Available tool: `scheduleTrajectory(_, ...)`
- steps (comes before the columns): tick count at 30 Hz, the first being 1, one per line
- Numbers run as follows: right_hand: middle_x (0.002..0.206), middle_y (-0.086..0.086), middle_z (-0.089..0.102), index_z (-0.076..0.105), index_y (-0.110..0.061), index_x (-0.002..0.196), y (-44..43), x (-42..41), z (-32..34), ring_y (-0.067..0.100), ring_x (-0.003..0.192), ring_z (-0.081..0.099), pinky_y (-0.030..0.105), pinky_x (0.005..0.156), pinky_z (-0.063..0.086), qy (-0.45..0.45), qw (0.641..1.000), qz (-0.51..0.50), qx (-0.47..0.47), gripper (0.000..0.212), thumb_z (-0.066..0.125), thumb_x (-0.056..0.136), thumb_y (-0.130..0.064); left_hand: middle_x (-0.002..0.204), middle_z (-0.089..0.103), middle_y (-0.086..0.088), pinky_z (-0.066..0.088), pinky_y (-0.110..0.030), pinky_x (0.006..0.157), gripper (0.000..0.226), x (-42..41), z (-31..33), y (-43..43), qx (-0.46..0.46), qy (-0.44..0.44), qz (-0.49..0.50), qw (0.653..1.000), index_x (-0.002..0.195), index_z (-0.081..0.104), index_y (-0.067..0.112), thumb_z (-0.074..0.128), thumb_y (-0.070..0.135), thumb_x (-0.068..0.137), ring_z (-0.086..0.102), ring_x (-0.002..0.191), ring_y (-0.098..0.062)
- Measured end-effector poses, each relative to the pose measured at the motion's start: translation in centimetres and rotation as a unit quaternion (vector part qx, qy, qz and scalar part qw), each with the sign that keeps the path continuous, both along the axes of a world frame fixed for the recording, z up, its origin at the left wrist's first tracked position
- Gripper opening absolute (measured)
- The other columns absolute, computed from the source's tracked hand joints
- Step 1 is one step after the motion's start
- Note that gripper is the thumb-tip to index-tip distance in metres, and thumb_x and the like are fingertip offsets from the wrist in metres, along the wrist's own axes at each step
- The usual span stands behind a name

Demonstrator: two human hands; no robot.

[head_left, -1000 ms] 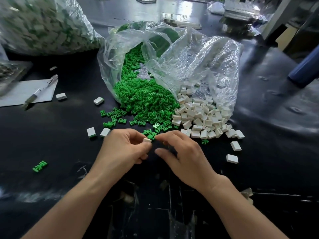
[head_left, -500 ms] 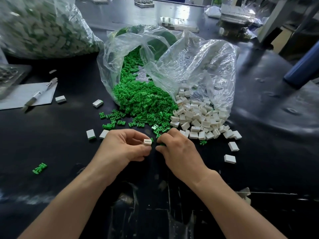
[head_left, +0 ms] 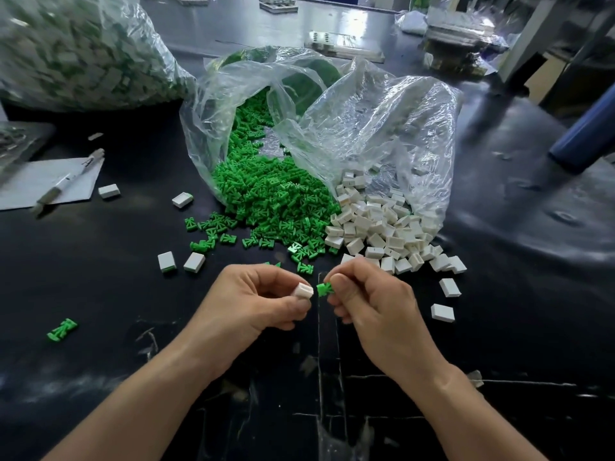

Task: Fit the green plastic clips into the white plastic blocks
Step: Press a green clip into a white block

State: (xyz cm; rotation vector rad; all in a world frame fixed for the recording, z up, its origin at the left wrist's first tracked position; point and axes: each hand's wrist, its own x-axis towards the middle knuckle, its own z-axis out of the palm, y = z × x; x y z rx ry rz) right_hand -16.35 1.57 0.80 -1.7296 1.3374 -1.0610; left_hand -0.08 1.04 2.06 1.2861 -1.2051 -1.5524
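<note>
Head view, nearest first: the left hand (head_left: 253,304) has its grip pinched on a white block (head_left: 303,290), and the right hand (head_left: 372,301) has its grip pinched on a green clip (head_left: 323,289), the two just beside each other. Beyond, a clear bag (head_left: 213,134) spills green clips (head_left: 266,191) and a second bag (head_left: 416,128) spills white blocks (head_left: 379,224) onto the black desk (head_left: 100,294). At far left, a full bag (head_left: 66,51) holds blurred white-and-green pieces.

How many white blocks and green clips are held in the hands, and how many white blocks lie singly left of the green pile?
White block held in left hand: 1
Green clip held in right hand: 1
White blocks lying singly: 4
Total: 6
(Blurred scrap beyond the pen uncounted.)
</note>
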Motion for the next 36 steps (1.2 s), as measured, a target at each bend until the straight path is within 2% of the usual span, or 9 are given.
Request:
scheduleTrajectory(5, 0.065, -0.006, 0.058, 0.056, -0.029, 0.077, 0.0, 0.0, 0.0, 0.006, 0.061, 0.055, 0.027, 0.057, 0.05, 0.015, 1.0, 0.008, -0.006, 0.019, 0.054, 0.09, -0.015, 0.061, 0.068, -0.004, 0.05, -0.017, 0.051, 0.019, -0.4, 0.0, 0.2, -0.004, 0.0, -0.033, 0.999, 0.069, 0.077, 0.016, 0.074, 0.02, 0.051, 0.063, 0.056, -0.008)
scheduleTrajectory(11, 0.065, -0.009, 0.052, 0.061, -0.012, 0.083, 0.3, 0.0, 0.3, 0.007, 0.063, 0.05, 0.029, 0.059, 0.046, 0.059, 0.997, 0.05, -0.013, 0.009, 0.055, 0.091, -0.011, 0.062, 0.069, -0.006, 0.05, -0.017, 0.052, 0.029, -0.1, 0.0, 0.4, -0.024, -0.017, -0.041, 0.999, 0.075, 0.077, 0.019, 0.074, 0.031, 0.049, 0.062, 0.056, -0.008)
scheduleTrajectory(14, 0.067, -0.008, 0.053, 0.062, -0.011, 0.086, 0.3, -0.1, 0.5, 0.008, 0.063, 0.051, 0.034, 0.063, 0.047, 0.067, 0.996, 0.066, -0.006, 0.009, 0.055, 0.091, -0.012, 0.062, 0.07, -0.004, 0.05, -0.016, 0.053, 0.027, -0.1, 0.0, 0.5, -0.044, -0.037, -0.045, 0.997, 0.076, 0.076, 0.024, 0.072, 0.033, 0.051, 0.061, 0.056, -0.006)
scheduleTrajectory(18, 0.071, -0.01, 0.055, 0.063, -0.013, 0.091, 0.2, -0.3, 0.5, 0.005, 0.066, 0.051, 0.029, 0.064, 0.049, 0.053, 0.995, 0.086, 0.014, 0.006, 0.058, 0.089, -0.012, 0.065, 0.071, -0.004, 0.051, -0.017, 0.055, 0.024, 0.2, -0.2, 0.3, -0.066, -0.053, -0.037, 0.996, 0.077, 0.076, 0.028, 0.071, 0.034, 0.054, 0.063, 0.058, -0.006)
scheduleTrajectory(23, 0.073, 0.001, 0.058, 0.055, -0.021, 0.083, 0.1, -0.5, 0.4, 0.015, 0.067, 0.052, 0.042, 0.066, 0.047, 0.093, 0.992, 0.087, 0.027, 0.009, 0.054, 0.091, -0.017, 0.069, 0.07, -0.008, 0.052, -0.02, 0.053, 0.006, 0.1, -0.7, 0.4, -0.063, -0.072, -0.063, 0.993, 0.077, 0.074, 0.017, 0.071, 0.019, 0.073, 0.067, 0.062, -0.013)
scheduleTrajectory(27, 0.072, 0.0, 0.057, 0.05, -0.021, 0.081, 0.2, -0.4, 0.5, 0.015, 0.066, 0.051, 0.039, 0.066, 0.045, 0.114, 0.989, 0.088, 0.031, 0.012, 0.048, 0.093, -0.022, 0.069, 0.071, -0.007, 0.052, -0.019, 0.054, 0.018, 0.1, -0.7, 0.3, -0.076, -0.066, -0.074, 0.992, 0.077, 0.074, 0.02, 0.067, 0.031, 0.064, 0.067, 0.061, -0.012)
scheduleTrajectory(32, 0.065, -0.007, 0.047, 0.049, -0.017, 0.078, 0.3, -0.5, 0.8, 0.014, 0.064, 0.046, 0.03, 0.06, 0.039, 0.178, 0.978, 0.105, -0.008, 0.017, 0.046, 0.095, -0.02, 0.068, 0.07, -0.008, 0.051, -0.019, 0.053, 0.021, 0.2, -0.7, 0.4, -0.078, -0.069, -0.078, 0.992, 0.075, 0.073, 0.016, 0.067, 0.031, 0.062, 0.067, 0.06, -0.013)
scheduleTrajectory(36, 0.066, -0.005, 0.044, 0.053, -0.008, 0.077, 0.2, -0.6, 1.3, 0.018, 0.062, 0.044, 0.032, 0.059, 0.038, 0.239, 0.958, 0.141, -0.066, 0.021, 0.043, 0.092, -0.02, 0.064, 0.069, -0.007, 0.05, -0.019, 0.052, 0.002, 0.4, -0.6, 0.5, -0.098, -0.113, -0.108, 0.983, 0.072, 0.073, 0.015, 0.071, 0.015, 0.073, 0.066, 0.057, -0.012)
